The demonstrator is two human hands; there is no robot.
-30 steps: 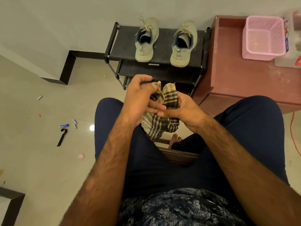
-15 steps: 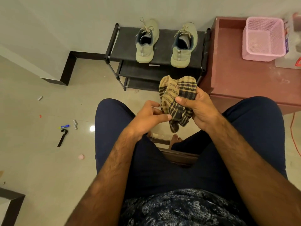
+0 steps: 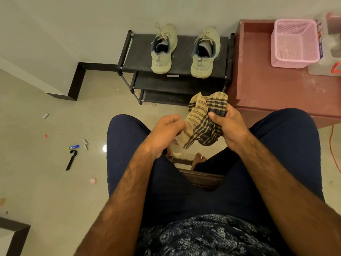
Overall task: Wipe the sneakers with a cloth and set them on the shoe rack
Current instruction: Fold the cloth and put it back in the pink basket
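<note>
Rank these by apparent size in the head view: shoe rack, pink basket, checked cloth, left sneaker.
1. shoe rack
2. pink basket and checked cloth: about alike; the cloth is nearer the camera, so unranked
3. left sneaker

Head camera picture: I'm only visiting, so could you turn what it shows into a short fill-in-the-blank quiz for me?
1. Both sneakers stand on the ____ shelf of the shoe rack.
2. The person's ____ hand grips the checked cloth.
3. The basket on the reddish cabinet is ____ in colour.

Missing words: top; right; pink.
</note>
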